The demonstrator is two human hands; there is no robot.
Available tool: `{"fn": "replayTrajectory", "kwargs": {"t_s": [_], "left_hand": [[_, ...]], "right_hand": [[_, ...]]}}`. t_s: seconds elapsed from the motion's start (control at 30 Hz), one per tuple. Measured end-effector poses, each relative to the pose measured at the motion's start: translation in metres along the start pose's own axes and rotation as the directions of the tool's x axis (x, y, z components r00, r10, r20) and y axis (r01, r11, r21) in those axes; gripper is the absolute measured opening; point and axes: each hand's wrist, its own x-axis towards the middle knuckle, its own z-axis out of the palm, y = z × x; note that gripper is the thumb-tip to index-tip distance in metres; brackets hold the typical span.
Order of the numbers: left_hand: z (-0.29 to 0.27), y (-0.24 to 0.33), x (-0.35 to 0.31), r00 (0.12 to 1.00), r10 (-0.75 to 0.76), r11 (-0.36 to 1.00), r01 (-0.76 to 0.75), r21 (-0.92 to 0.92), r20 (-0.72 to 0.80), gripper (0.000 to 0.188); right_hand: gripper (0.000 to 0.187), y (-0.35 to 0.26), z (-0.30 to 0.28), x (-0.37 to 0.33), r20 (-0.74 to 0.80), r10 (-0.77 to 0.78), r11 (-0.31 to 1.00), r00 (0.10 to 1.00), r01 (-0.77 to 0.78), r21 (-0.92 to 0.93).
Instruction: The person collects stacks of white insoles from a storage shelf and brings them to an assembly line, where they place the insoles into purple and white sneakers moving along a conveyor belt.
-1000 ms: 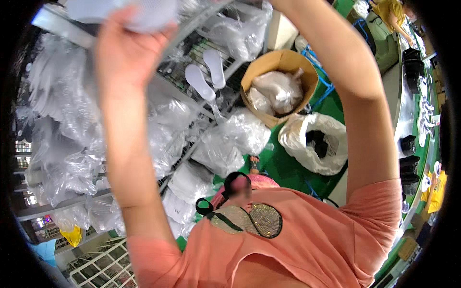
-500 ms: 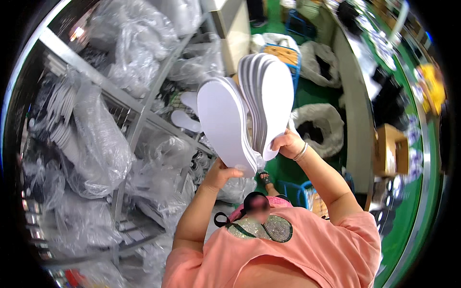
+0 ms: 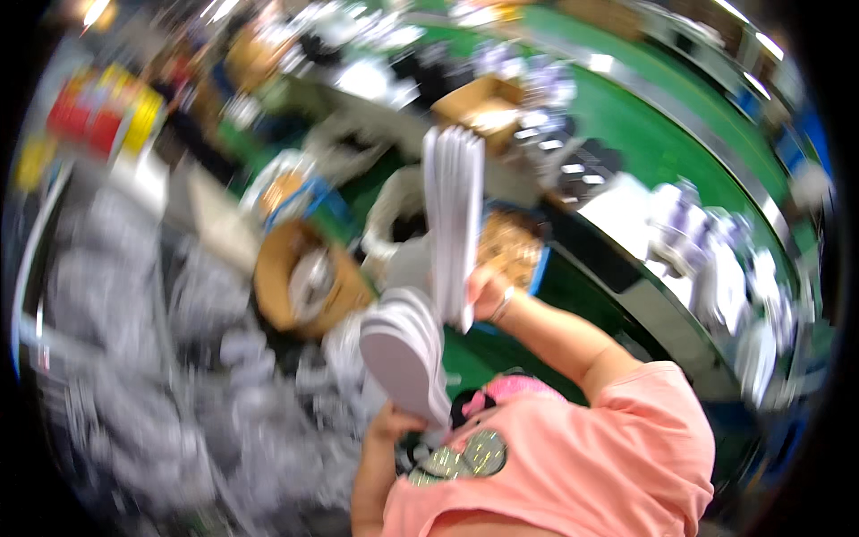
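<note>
My left hand is closed around the lower end of a stack of white insoles, held low in front of my body with their flat faces turned up. A second stack of white insoles stands almost upright farther ahead. My right hand grips it near its bottom end, and its layered edges show. The two stacks are close together where the lower one's top meets the upright one's base. Motion blurs part of the view.
Plastic-wrapped goods are piled along the left. A brown carton and a white sack stand on the green floor ahead. On the right runs a long workbench with shoes and an open cardboard box.
My view has swung right, bringing the workbench across the middle. The two insole stacks have moved apart; the left one is lower, and the right one has turned edge-on.
</note>
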Motion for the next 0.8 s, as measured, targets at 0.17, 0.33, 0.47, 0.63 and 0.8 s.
{"fn": "replayTrajectory", "kwargs": {"t_s": [0.17,0.33,0.47,0.63,0.8], "left_hand": [[0.055,-0.013,0.048,0.971,-0.220,0.959,0.198,0.203,0.095,0.065],[0.118,-0.051,0.083,0.905,-0.340,0.932,0.288,0.220,0.254,0.066],[0.194,-0.091,0.121,0.891,-0.333,0.935,0.354,-0.013,0.309,0.063],[0.349,-0.108,0.161,0.803,-0.483,0.865,0.374,0.334,0.350,0.055],[0.427,-0.148,0.160,0.617,-0.627,0.749,0.645,0.152,0.475,0.061]], "right_hand": [[0.054,-0.028,0.009,-0.108,-0.032,-0.192,0.970,0.981,0.185,-0.160],[0.062,-0.027,0.039,-0.256,-0.226,-0.531,0.731,0.817,0.307,-0.610],[0.056,-0.026,0.126,-0.375,-0.095,-0.833,0.228,0.545,0.182,-0.957],[0.033,-0.023,0.170,-0.450,0.267,-0.672,-0.593,0.691,-0.286,-0.753],[0.037,-0.005,0.143,-0.519,-0.088,-0.538,-0.436,0.838,-0.366,-0.822]]}}
